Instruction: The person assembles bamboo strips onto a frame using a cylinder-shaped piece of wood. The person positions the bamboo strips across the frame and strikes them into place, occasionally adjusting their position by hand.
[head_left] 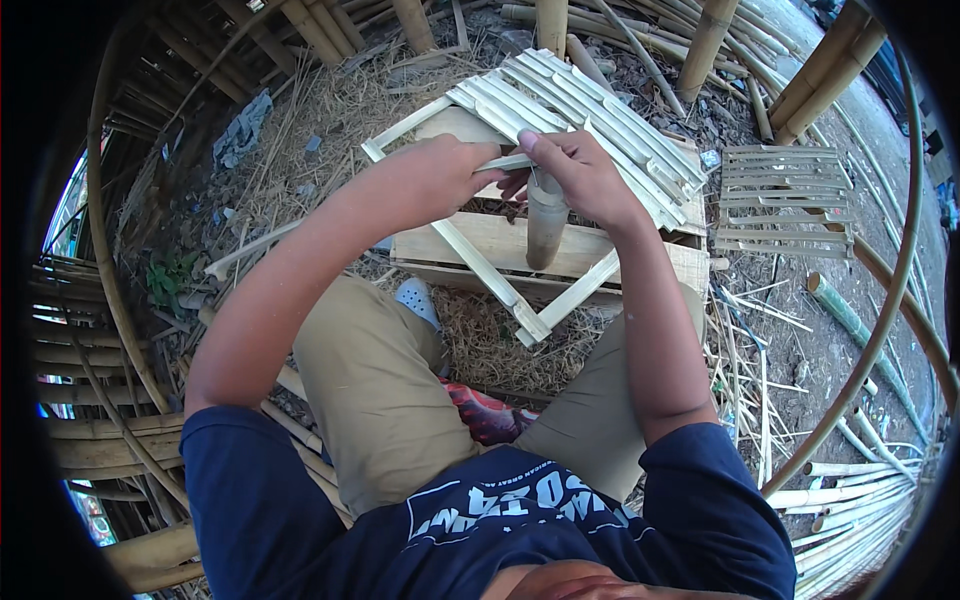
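A square frame of pale bamboo strips (480, 270) lies tilted on a low wooden board (470, 245) before my knees. Its far half is filled with several slats laid side by side (590, 125). My left hand (445, 170) and my right hand (575, 175) meet over the frame's middle and both pinch one loose bamboo slat (507, 162) at the edge of the laid row. A short upright bamboo tube (546, 220) stands under my right hand, against the board.
A finished slatted bamboo panel (785, 200) lies on the ground at the right. Thick bamboo poles (705, 40) stand at the back, split strips (860, 500) pile at the lower right, curved canes at the left. Dry straw and shavings (300, 140) cover the ground.
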